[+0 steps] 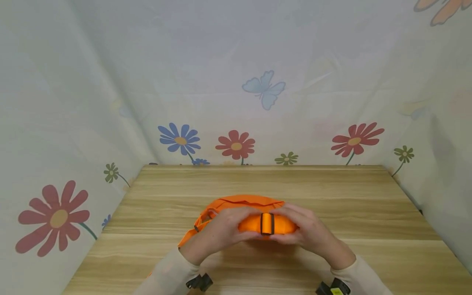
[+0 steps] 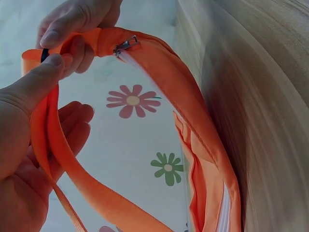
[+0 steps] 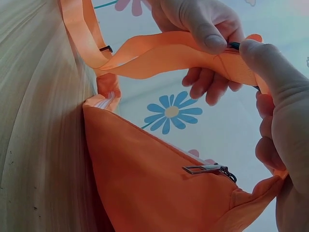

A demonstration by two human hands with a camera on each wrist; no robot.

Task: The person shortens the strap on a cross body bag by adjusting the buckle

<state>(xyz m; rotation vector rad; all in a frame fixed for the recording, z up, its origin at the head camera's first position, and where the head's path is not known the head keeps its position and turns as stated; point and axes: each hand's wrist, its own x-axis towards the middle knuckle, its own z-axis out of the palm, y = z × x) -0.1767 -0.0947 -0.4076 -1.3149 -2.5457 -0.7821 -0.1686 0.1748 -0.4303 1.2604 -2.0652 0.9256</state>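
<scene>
An orange waist bag (image 1: 247,200) with a webbing strap (image 3: 154,53) rests on the wooden table, its body behind the hands. My left hand (image 1: 232,223) pinches the strap on one side of a black slide buckle (image 1: 273,224). From the other side, my right hand (image 1: 312,229) grips the strap, its thumb close to the buckle in the right wrist view. Between the hands, the strap loops through the buckle. A metal zipper pull (image 3: 205,168) hangs on the bag's front, and part of the bag is hidden by the left hand.
The wooden tabletop (image 1: 332,188) stretches to a pale cloth backdrop (image 1: 206,90) printed with flowers and a butterfly. A second black strap fitting (image 3: 106,49) sits on the strap near the bag. Black wrist cameras (image 1: 199,282) are strapped to both forearms.
</scene>
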